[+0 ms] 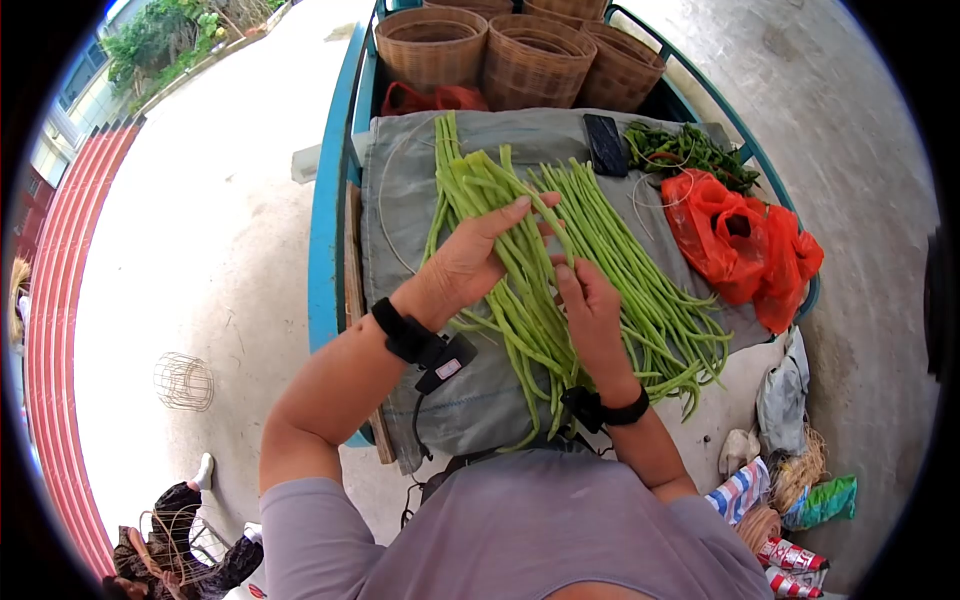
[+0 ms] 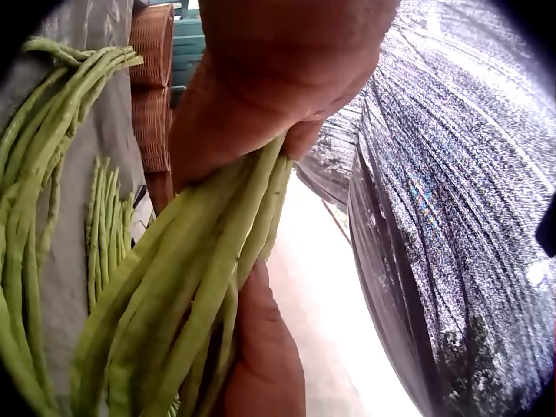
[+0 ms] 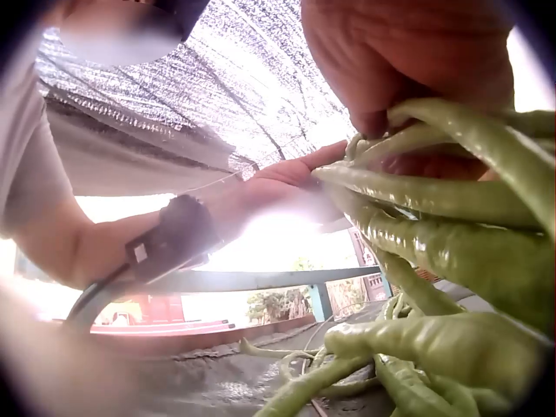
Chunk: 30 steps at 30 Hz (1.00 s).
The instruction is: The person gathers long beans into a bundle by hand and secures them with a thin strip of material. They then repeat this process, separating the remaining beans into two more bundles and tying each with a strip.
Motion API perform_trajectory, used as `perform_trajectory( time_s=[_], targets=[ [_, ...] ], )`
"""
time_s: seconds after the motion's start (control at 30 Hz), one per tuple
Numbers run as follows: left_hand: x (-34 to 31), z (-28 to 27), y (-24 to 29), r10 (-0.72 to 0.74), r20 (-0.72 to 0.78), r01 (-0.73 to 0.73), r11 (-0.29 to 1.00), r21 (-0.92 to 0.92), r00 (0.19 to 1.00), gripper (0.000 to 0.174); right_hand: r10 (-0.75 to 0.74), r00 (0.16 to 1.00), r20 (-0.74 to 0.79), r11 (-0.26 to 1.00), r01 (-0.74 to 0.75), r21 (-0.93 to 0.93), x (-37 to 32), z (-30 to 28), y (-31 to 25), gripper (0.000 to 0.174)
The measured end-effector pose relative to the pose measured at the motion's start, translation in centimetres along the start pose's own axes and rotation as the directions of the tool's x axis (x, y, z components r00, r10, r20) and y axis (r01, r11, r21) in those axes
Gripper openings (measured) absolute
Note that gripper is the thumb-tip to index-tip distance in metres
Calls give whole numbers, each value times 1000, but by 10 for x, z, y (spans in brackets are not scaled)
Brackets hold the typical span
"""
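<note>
The left hand point(image 1: 478, 262) lay over a bundle of long beans point(image 1: 525, 325) in the middle of the cloth point(image 1: 400, 200). In the left wrist view its thumb and fingers closed around the stems. The right hand point(image 1: 592, 315), at 4 o'clock from the left one, pinched some stems of the same bundle with curled fingers.

The step looked like gathering beans into one even bunch. To do it well, I think the left hand should hold firmly but not squeeze, because the pods bruise and snap easily. The right hand should pull single stems along their length, not sideways, so the ends come level and nothing tangles.

The cloth was grey and wrinkled and covered a blue cart point(image 1: 325, 230). A second pile of beans point(image 1: 650, 290) lay at 3 o'clock from the bundle, just beside it. Woven baskets point(image 1: 535, 55) stood at 12 o'clock, and dark greens point(image 1: 690, 150) and red bags point(image 1: 740, 235) at 2 o'clock. Around the cart was pale concrete ground point(image 1: 230, 200), with a wire cage point(image 1: 184, 382) at 9 o'clock.
</note>
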<state>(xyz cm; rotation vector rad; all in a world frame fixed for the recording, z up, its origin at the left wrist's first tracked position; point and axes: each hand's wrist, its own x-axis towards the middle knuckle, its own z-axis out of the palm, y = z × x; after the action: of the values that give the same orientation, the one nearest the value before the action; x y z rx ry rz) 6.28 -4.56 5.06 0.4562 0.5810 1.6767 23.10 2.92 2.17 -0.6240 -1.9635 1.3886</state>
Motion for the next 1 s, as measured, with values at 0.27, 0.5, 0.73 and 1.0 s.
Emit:
perform_trajectory(
  time_s=[0.27,0.5,0.73,1.0],
  targets=[
    [0,8,-2,53,-50,-51,998,27,997,33,-265,963,-41,882,226,-413,1,4,-11,20],
    [5,-16,-7,6,-162,-1,1000,29,987,20,-183,974,133,880,222,-420,2,-3,-7,18],
    [8,-17,-10,-14,-398,0,999,-34,917,14,-145,989,27,656,116,-746,50,-55,56,21],
    [8,-25,-12,-12,-489,24,1000,18,872,15,-160,980,117,335,166,-928,68,-49,114,28]
  ],
)
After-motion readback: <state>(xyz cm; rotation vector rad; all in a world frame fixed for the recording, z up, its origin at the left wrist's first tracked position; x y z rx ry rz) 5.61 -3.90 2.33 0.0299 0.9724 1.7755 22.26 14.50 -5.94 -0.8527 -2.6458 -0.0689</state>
